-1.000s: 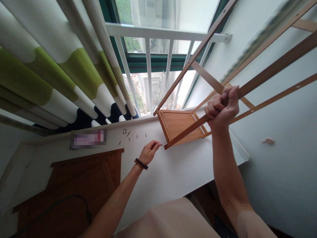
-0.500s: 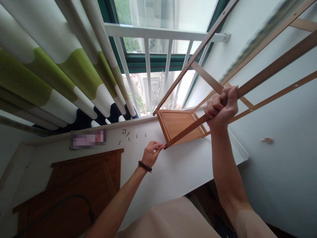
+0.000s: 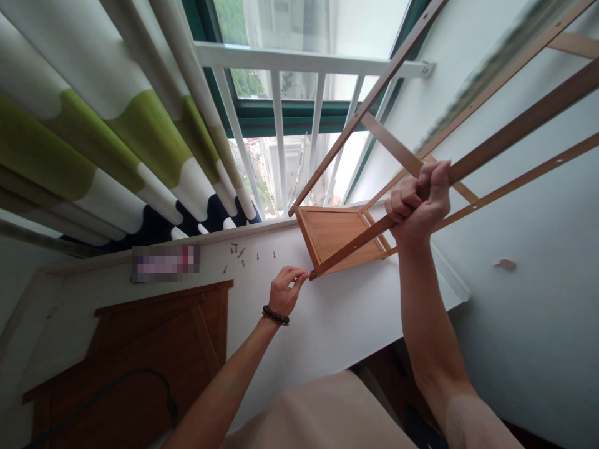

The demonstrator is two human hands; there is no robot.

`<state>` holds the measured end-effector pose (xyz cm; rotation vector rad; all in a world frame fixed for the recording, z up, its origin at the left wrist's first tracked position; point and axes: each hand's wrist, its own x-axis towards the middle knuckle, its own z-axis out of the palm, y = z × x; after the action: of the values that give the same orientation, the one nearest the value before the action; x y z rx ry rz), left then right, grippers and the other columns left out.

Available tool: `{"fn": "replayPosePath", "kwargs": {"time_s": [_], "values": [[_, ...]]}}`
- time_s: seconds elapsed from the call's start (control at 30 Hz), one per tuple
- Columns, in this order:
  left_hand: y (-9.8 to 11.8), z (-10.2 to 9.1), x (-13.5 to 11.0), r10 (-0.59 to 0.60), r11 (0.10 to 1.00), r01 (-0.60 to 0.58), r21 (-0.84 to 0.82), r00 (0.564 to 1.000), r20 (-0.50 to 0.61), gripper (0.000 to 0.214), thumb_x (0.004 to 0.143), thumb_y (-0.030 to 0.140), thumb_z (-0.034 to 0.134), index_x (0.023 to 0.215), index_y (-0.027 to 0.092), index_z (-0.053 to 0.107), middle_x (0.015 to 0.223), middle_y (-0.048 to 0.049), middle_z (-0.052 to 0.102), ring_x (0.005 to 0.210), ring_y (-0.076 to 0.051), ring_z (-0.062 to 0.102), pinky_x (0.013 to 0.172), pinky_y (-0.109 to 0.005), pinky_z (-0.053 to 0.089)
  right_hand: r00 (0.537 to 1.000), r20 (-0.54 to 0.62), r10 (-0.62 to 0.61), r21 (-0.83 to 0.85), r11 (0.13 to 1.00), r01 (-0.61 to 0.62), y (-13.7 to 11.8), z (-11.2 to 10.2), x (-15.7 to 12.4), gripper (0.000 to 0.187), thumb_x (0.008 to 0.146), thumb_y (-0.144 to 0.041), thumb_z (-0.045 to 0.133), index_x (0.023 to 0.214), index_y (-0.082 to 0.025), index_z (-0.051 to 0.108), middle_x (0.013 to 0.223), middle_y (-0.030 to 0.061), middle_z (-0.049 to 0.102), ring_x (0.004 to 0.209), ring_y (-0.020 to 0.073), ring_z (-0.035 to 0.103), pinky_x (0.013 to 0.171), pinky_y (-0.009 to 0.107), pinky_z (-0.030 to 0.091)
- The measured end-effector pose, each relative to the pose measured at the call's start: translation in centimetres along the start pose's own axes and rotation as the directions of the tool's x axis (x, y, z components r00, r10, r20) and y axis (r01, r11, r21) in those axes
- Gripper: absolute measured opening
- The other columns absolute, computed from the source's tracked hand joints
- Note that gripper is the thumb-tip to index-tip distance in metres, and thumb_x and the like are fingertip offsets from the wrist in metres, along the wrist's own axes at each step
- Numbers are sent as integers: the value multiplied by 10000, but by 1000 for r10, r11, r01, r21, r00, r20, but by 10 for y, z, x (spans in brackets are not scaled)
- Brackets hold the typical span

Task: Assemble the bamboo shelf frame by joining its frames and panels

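Note:
My right hand (image 3: 420,201) is wrapped round one long wooden rail (image 3: 510,134) of a tilted slim wooden frame. A rectangular wooden panel (image 3: 340,232) is fitted between the frame's rails at its low end, just above the white ledge (image 3: 322,324). At the lower tip of the held rail, my left hand (image 3: 285,290) pinches with thumb and forefinger. Whatever lies between those fingertips is too small to make out. Several loose screws (image 3: 241,252) are scattered on the ledge, left of the panel and beyond my left hand.
Reddish-brown wooden panels (image 3: 154,337) lie at the lower left, a dark cable (image 3: 161,374) across them. Behind them is a blurred-out package (image 3: 165,262). A striped curtain (image 3: 112,125), white railing (image 3: 299,61) and window stand at the back; a wall (image 3: 538,299) bounds the right.
Both hands keep their places on the frame, the left fingertips still at the rail's tip. The view has shifted very slightly; otherwise nothing visibly moves.

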<state>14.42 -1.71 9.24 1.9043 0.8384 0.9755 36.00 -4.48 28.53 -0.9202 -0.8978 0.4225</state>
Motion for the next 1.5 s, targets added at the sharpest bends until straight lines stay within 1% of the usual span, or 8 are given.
{"fn": "replayPosePath", "kwargs": {"time_s": [0.33, 0.57, 0.8, 1.03, 1.13, 1.23, 1.3, 1.5], "values": [[-3, 6, -4, -33, 999, 33, 2, 999, -27, 183, 807, 321, 528, 778, 195, 658, 799, -41, 627, 758, -137, 556, 650, -260, 465, 1000, 8, -21, -37, 999, 21, 0, -1, 1, 369, 773, -611, 400, 669, -262, 459, 433, -92, 120, 296, 51, 101, 273, 201, 100], [-6, 11, -8, -1, 1000, 1, 3, 998, -65, 165, 797, 317, 544, 794, 209, 669, 813, -35, 643, 753, -138, 579, 687, -269, 475, 1000, 5, -11, -69, 998, 11, -2, 0, -1, 374, 752, -633, 406, 675, -272, 462, 427, -96, 124, 299, 57, 101, 273, 207, 106], [-7, 8, -8, 42, 983, -38, 177, 999, -18, 164, 780, 333, 569, 829, 214, 672, 786, -39, 666, 739, -157, 581, 728, -313, 458, 1000, -24, 19, 40, 999, -18, 1, -2, -1, 362, 753, -599, 446, 646, -257, 398, 420, -104, 124, 290, 59, 91, 265, 218, 85], [-2, 8, -6, 88, 981, -78, 178, 995, -49, 128, 768, 320, 585, 781, 222, 665, 786, -29, 639, 775, -156, 558, 715, -294, 457, 1000, 19, 12, 90, 996, -13, 5, -4, 1, 359, 759, -581, 458, 648, -248, 385, 419, -109, 133, 290, 53, 85, 265, 208, 75], [1, 8, -4, 106, 978, -86, 190, 990, -96, 121, 755, 320, 600, 763, 230, 681, 756, -25, 579, 708, -134, 532, 646, -261, 450, 1000, 29, -8, 107, 994, 5, 5, -5, 0, 353, 785, -562, 430, 645, -242, 381, 423, -107, 134, 292, 49, 91, 269, 197, 79], [3, 7, -5, 80, 987, -72, 141, 996, -51, 133, 770, 300, 584, 808, 223, 687, 673, -5, 547, 598, -101, 501, 585, -230, 441, 1000, 17, -3, 89, 996, 2, 5, -4, -2, 340, 797, -556, 411, 656, -247, 399, 424, -104, 131, 293, 53, 100, 271, 202, 92], [4, 7, -7, 55, 994, -53, 97, 998, -22, 154, 782, 292, 568, 852, 220, 684, 692, -5, 586, 581, -92, 504, 592, -226, 448, 1000, 8, 3, 62, 998, -3, 5, -3, -2, 337, 792, -570, 408, 680, -252, 426, 428, -103, 137, 292, 55, 108, 271, 208, 102], [6, 8, -9, -71, 997, 71, 6, 996, -50, 198, 767, 336, 575, 872, 217, 692, 847, -32, 672, 705, -126, 589, 675, -264, 494, 1000, 16, 9, 128, 992, -11, 9, -5, -2, 339, 778, -570, 441, 681, -245, 446, 426, -108, 156, 278, 48, 124, 267, 202, 101]]}}
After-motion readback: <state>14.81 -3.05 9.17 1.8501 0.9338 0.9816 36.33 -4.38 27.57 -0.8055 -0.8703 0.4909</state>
